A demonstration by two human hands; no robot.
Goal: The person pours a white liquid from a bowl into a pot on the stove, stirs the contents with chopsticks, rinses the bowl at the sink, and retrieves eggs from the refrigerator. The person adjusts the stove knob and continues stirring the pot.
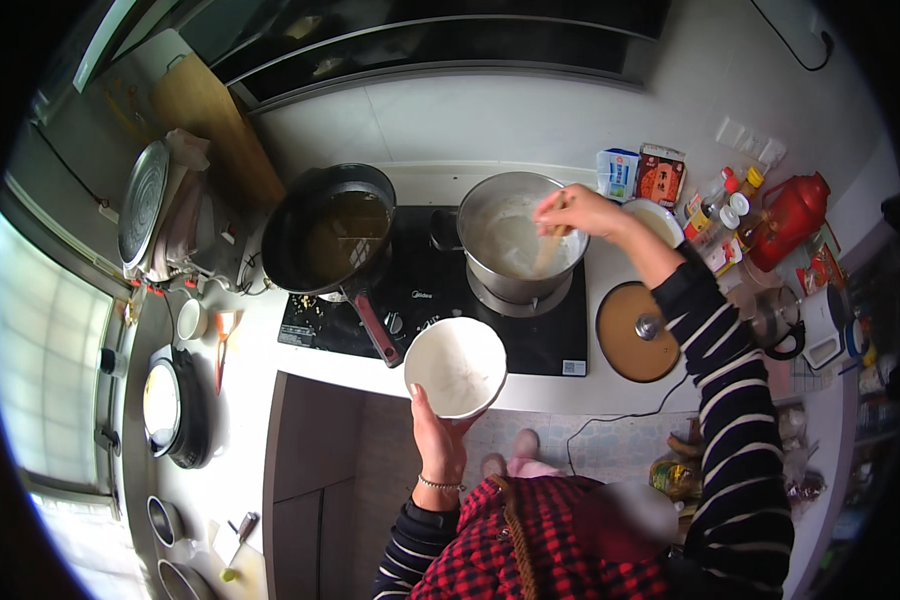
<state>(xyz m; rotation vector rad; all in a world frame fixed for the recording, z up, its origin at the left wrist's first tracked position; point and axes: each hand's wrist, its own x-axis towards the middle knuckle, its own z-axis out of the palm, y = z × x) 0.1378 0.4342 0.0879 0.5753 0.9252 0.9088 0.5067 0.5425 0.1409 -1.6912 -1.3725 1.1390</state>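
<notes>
My left hand holds a white bowl in front of the cooktop's near edge, thumb on its rim and fingers beneath. A faint pale residue shows inside the bowl. Over the right side of a steel pot, my right hand grips a wooden utensil. It is blurred and looks like chopsticks, with its lower end inside the pot. Cloudy whitish liquid covers the pot's bottom. The pot stands on the right burner of the black cooktop.
A dark wok with brownish liquid sits left, its red handle pointing towards me. Right of the pot are a lid, a white-rimmed bowl, bottles and a red thermos. A knife lies on the left counter.
</notes>
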